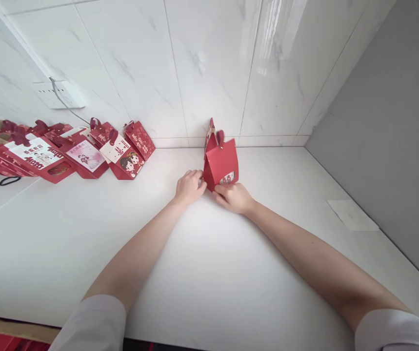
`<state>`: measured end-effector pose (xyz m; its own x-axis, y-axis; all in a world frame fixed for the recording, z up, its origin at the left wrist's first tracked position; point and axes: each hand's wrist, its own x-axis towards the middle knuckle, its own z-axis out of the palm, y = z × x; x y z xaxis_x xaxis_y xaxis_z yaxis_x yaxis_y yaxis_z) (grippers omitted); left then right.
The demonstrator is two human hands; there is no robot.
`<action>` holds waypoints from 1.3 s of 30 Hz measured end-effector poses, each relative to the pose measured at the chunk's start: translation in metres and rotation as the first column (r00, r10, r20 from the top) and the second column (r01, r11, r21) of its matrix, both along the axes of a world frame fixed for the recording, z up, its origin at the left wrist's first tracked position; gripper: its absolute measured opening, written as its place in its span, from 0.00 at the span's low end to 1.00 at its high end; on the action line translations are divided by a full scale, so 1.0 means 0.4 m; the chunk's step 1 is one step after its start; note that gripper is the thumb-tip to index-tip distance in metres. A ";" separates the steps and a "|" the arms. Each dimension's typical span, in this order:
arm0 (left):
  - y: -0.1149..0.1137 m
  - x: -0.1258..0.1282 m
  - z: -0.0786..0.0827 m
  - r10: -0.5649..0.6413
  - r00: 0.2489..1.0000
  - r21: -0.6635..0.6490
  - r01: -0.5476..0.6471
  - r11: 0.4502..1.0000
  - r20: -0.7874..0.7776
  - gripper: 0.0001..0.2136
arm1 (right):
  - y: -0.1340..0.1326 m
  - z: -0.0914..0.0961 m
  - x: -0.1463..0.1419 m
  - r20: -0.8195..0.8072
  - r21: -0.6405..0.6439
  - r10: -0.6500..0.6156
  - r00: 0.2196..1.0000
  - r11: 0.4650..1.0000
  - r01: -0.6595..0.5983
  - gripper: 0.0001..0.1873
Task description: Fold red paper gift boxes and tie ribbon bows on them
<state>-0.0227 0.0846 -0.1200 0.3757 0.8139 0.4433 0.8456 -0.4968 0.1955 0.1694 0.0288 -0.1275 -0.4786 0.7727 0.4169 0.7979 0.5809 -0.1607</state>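
A small red gift box (221,163) with a folded handle top stands upright on the white table (209,263), close to the tiled wall. My left hand (189,186) is curled at the box's lower left corner, fingers pinching its edge. My right hand (234,197) rests on the table at the box's front bottom edge, fingers closed against it. Both forearms stretch out from the near edge of the table.
A row of several red gift boxes (85,156) with printed cards lies along the wall at the left. A wall socket (59,93) with a cable is above them. A white paper sheet (351,214) lies at the right by a grey wall (388,126).
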 end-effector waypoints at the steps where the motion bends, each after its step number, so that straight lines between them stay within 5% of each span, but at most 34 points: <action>1: 0.004 -0.001 -0.002 -0.009 0.997 0.006 0.008 1.000 0.080 0.13 | -0.005 0.001 -0.007 -0.008 0.030 0.053 0.999 0.998 -0.053 0.14; 5: 0.011 -0.006 -0.005 -0.175 0.936 -0.014 0.188 0.982 0.306 0.20 | -0.017 0.007 -0.019 -0.200 0.320 0.196 0.960 0.939 -0.125 0.09; 7: 0.007 -0.001 -0.004 -0.240 0.905 -0.009 0.260 0.966 0.350 0.25 | -0.013 0.013 -0.013 -0.357 0.445 0.231 0.905 0.894 -0.053 0.04; 9: 0.000 0.009 -0.005 -0.243 0.888 -0.026 0.275 0.961 0.390 0.30 | -0.001 0.016 -0.001 -0.520 0.464 0.204 0.829 0.883 0.073 0.11; 14: 0.002 0.026 -0.018 -0.204 0.821 -0.185 0.348 0.919 0.533 0.28 | 0.046 -0.009 0.030 -0.765 0.130 -0.056 0.641 0.962 0.239 0.30; 19: 0.021 0.008 -0.032 -0.202 0.717 -0.216 0.446 0.869 0.667 0.21 | 0.066 -0.031 0.038 -0.885 -0.139 -0.150 0.441 0.989 0.059 0.31; 24: 0.001 0.017 -0.002 -0.262 0.496 -0.019 0.492 0.871 0.828 0.17 | 0.045 -0.007 0.030 -0.874 -0.069 -0.085 0.478 0.996 0.052 0.13; 28: -0.024 0.047 0.061 -0.234 0.303 0.096 0.408 0.908 0.924 0.15 | 0.025 0.013 0.013 -0.835 0.081 0.000 0.550 0.989 0.122 0.14; 33: -0.041 0.067 0.114 -0.178 0.312 0.041 0.400 0.916 0.933 0.13 | 0.008 0.047 -0.008 -0.893 0.156 0.066 0.445 0.973 0.170 0.11; 39: -0.043 0.055 0.128 -0.109 0.376 -0.095 0.484 0.870 0.920 0.14 | -0.011 0.115 0.005 -0.887 0.094 0.023 0.462 0.987 0.130 0.16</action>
<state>-0.0006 0.0673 -0.0690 0.1855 0.8802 0.4369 -0.0771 -0.4302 0.8994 0.1714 0.0244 -0.0816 0.2449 0.6857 0.6855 0.3031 0.6174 -0.7259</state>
